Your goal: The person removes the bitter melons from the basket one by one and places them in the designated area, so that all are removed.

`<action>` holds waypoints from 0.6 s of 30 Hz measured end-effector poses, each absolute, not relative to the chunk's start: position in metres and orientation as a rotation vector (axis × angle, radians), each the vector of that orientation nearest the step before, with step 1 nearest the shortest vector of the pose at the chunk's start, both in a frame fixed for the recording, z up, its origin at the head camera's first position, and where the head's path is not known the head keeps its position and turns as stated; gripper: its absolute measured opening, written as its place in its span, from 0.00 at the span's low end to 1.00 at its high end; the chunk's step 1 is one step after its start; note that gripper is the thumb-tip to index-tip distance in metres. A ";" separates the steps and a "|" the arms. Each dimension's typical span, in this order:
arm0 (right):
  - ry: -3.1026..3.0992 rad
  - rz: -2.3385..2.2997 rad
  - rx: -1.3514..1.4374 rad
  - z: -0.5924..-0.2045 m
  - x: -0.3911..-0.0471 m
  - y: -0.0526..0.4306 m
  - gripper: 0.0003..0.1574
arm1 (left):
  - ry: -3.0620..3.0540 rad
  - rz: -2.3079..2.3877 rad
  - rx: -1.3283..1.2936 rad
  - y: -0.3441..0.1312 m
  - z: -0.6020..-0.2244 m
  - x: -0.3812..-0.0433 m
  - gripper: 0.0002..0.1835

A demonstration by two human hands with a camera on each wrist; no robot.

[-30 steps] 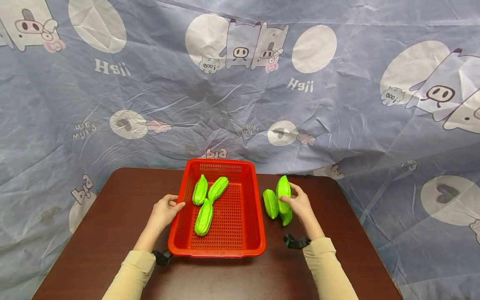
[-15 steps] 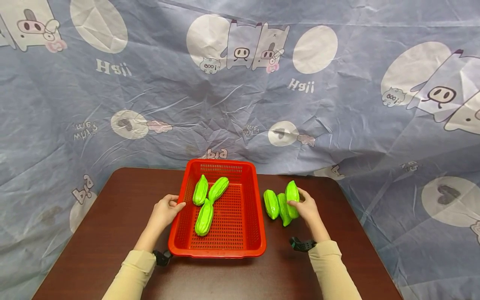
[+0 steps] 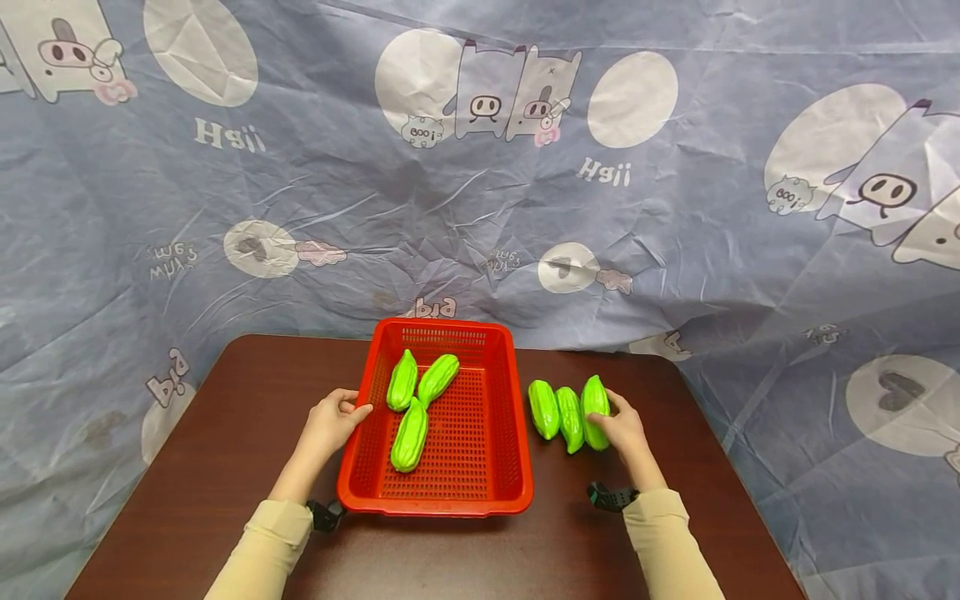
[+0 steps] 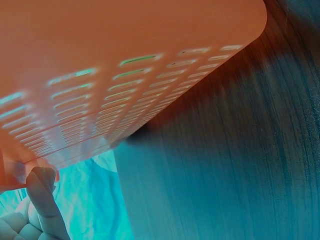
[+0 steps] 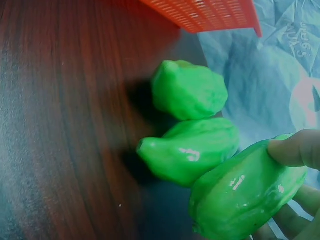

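My left hand (image 3: 332, 418) pinches the left rim of a red plastic basket (image 3: 435, 505), thumb over the edge; the left wrist view has its fingers against the slotted basket wall (image 4: 165, 30). Three bright green ridged gourds lie inside, one of them the front gourd (image 3: 409, 437). To the right of the basket, my right hand (image 3: 624, 423) grips another green gourd (image 5: 245, 190) between thumb and fingers. That gourd is the rightmost of a row of three. Beside it lie the middle gourd (image 3: 571, 418) and the left gourd (image 3: 543, 410), pointed ends toward me.
Everything stands on a dark brown wooden table (image 3: 225, 450). A blue-grey cloth (image 3: 450, 208) printed with cartoon pigs hangs behind the table and around its sides. A dark wrist strap (image 3: 611, 497) is on the right wrist, another on the left.
My right hand has carried its gourd rightward and down, from over the middle gourd to the right end of the row. The left hand and basket have stayed in place.
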State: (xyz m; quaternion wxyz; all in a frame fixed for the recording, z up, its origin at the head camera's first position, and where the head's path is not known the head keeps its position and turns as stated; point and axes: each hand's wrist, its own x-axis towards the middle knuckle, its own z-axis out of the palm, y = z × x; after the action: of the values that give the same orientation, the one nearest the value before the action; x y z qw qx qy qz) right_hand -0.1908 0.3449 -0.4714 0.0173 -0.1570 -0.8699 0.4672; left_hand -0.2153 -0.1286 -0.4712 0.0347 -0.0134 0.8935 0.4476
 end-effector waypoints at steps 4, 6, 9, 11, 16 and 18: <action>-2.716 1.449 -0.551 -0.476 -0.190 0.347 0.48 | 2.740 1.373 -0.043 -0.129 -0.470 -0.215 0.25; -2.728 1.427 -0.577 -0.477 -0.190 0.346 0.47 | 2.739 1.372 -0.046 -0.129 -0.470 -0.214 0.25; -2.741 1.403 -0.604 -0.480 -0.190 0.347 0.46 | 2.742 1.365 -0.053 -0.128 -0.470 -0.214 0.25; -2.744 1.392 -0.609 -0.481 -0.190 0.348 0.45 | 2.746 1.364 -0.055 -0.128 -0.469 -0.214 0.25; -2.748 1.383 -0.619 -0.490 -0.190 0.352 0.46 | 2.744 1.363 -0.061 -0.128 -0.470 -0.215 0.24; -2.750 1.375 -0.626 -0.493 -0.190 0.353 0.46 | 2.744 1.361 -0.062 -0.128 -0.471 -0.215 0.24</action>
State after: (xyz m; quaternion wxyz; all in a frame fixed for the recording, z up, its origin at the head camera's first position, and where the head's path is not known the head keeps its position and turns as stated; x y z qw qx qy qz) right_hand -0.1899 0.3532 -0.4935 0.0018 -0.1995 -0.8765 0.4382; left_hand -0.2153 -0.1278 -0.4709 0.0389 -0.0203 0.8950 0.4439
